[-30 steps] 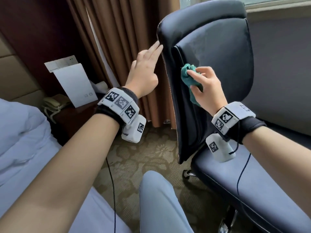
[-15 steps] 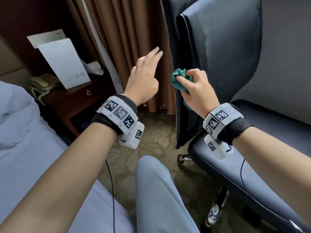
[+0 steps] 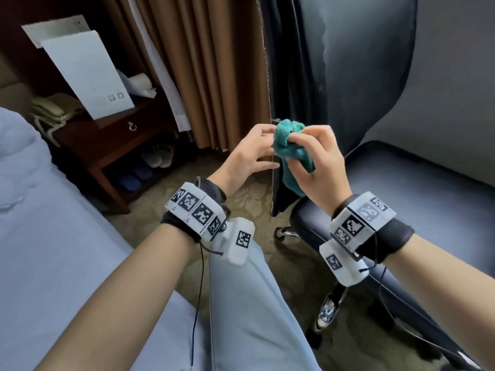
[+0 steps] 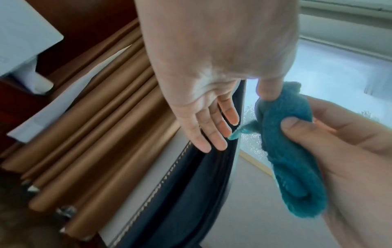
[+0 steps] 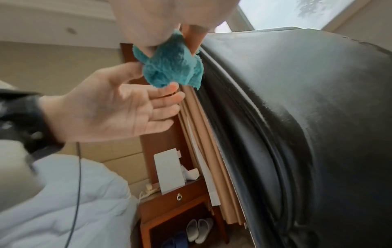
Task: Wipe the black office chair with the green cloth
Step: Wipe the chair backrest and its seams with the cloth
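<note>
The black office chair stands at the right, its backrest edge-on to me and its seat below. My right hand grips the bunched green cloth just off the lower left edge of the backrest. My left hand is beside it with fairly straight fingers; its thumb and a fingertip touch the cloth. The left wrist view shows the cloth wrapped in the right hand. In the right wrist view the cloth hangs against the backrest's edge, above the left palm.
Brown curtains hang right behind the chair's edge. A wooden bedside table holds white papers and a phone, with slippers under it. The bed is at left, my leg below, the chair's base by it.
Both hands came down from the upper backrest to its lower edge. The left hand left the chair's side and closed in on the cloth. My view tilted down.
</note>
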### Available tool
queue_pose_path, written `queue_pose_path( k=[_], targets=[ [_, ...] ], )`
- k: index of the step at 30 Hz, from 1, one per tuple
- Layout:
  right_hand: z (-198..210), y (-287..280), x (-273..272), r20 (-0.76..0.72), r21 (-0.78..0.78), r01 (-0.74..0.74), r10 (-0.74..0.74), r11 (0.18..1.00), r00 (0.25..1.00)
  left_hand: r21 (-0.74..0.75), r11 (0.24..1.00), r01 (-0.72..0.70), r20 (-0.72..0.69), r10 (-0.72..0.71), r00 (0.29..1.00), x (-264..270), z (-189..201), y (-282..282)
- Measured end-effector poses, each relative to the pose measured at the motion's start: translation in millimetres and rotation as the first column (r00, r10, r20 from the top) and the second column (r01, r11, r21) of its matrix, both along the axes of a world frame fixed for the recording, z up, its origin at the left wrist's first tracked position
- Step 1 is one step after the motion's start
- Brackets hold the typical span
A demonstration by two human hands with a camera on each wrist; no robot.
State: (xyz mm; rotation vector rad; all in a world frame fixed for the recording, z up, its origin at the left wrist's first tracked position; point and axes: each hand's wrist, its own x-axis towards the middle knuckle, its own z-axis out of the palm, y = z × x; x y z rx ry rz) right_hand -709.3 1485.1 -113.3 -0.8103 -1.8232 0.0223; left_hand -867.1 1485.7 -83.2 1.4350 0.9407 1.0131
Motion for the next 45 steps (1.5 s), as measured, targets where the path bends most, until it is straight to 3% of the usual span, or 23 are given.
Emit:
queue_pose_path(
  k=[2, 6, 12, 15, 19, 21, 23, 25, 27, 29, 30, 34, 36, 38, 41, 45],
  targets=[
    [-6.5, -1.2, -0.2, -0.031, -0.093, 0.003, -0.006, 0.996, 1.0, -0.063, 0.998, 0.006, 0.085, -0.001, 0.996, 1.9, -1.6, -5.2],
    [-15.9, 0.9, -0.8, -0.093, -0.403, -0.05, 0.013, 0.914, 0.996, -0.075, 0.989, -0.129, -0.056, 0.125, 0.991, 5.0, -18.8, -5.0],
    [-45.8, 10.9, 0.6, 0.122, -0.615, -0.062, 0.173, 0.786, 0.977, -0.185, 0.943, -0.275, -0.078, 0.265, 0.961, 2.5, -72.5, 3.6],
    [-65.7, 19.1, 4.4, 0.206, -0.631, -0.024, 0.197, 0.775, 0.959, -0.183, 0.953, -0.242, -0.147, 0.217, 0.965, -0.8, -99.5, 5.6],
    [-86.6, 28.2, 6.7, 0.343, -0.61, 0.129, 0.113, 0.782, 0.932, -0.203, 0.969, -0.142, -0.22, 0.096, 0.971, -5.7, -124.3, 10.2],
    [-96.8, 30.1, 6.6, 0.41, -0.614, 0.226, 0.061, 0.756, 0.91, -0.242, 0.952, -0.186, -0.192, 0.141, 0.971, -6.5, -132.9, 14.4],
    [-106.8, 31.5, 4.9, 0.387, -0.646, 0.269, 0.002, 0.715, 0.922, -0.241, 0.922, -0.303, -0.196, 0.26, 0.946, -2.4, -142.7, 18.7],
    [-118.3, 34.1, 3.6, 0.34, -0.671, 0.271, -0.039, 0.69, 0.94, -0.202, 0.85, -0.486, -0.242, 0.438, 0.866, 7.9, -157.8, 22.2],
    [-132.5, 38.2, 1.1, 0.358, -0.672, 0.282, -0.033, 0.685, 0.933, -0.223, 0.708, -0.67, -0.306, 0.602, 0.737, 22.7, -174.3, 22.2],
    [-147.9, 42.1, 0.6, 0.357, -0.675, 0.278, -0.028, 0.684, 0.934, -0.327, 0.576, -0.749, -0.31, 0.683, 0.661, 34.7, -193.0, 22.0],
    [-154.4, 44.2, 1.6, 0.34, -0.676, 0.268, -0.031, 0.687, 0.94, -0.375, 0.553, -0.744, -0.308, 0.682, 0.663, 40.0, -202.3, 22.1],
    [-166.3, 52.9, 4.7, 0.345, -0.639, 0.22, 0.019, 0.737, 0.938, -0.378, 0.61, -0.697, -0.351, 0.602, 0.717, 53.9, -232.4, 22.6],
    [-164.9, 59.6, 1.6, 0.327, -0.601, 0.156, 0.062, 0.784, 0.943, -0.423, 0.59, -0.688, -0.339, 0.601, 0.724, 58.4, -243.7, 22.8],
    [-165.1, 67.4, -2.7, 0.297, -0.566, 0.111, 0.077, 0.817, 0.952, -0.52, 0.561, -0.644, -0.233, 0.632, 0.739, 59.8, -253.5, 23.8],
    [-169.4, 74.4, -6.5, 0.229, -0.577, 0.124, 0.015, 0.808, 0.973, -0.576, 0.556, -0.599, -0.035, 0.716, 0.697, 61.4, -254.3, 27.4],
    [-179.2, 70.0, -4.8, 0.262, -0.636, 0.179, -0.009, 0.751, 0.965, -0.497, 0.598, -0.629, -0.092, 0.685, 0.723, 65.4, -246.5, 36.6]
  ],
)
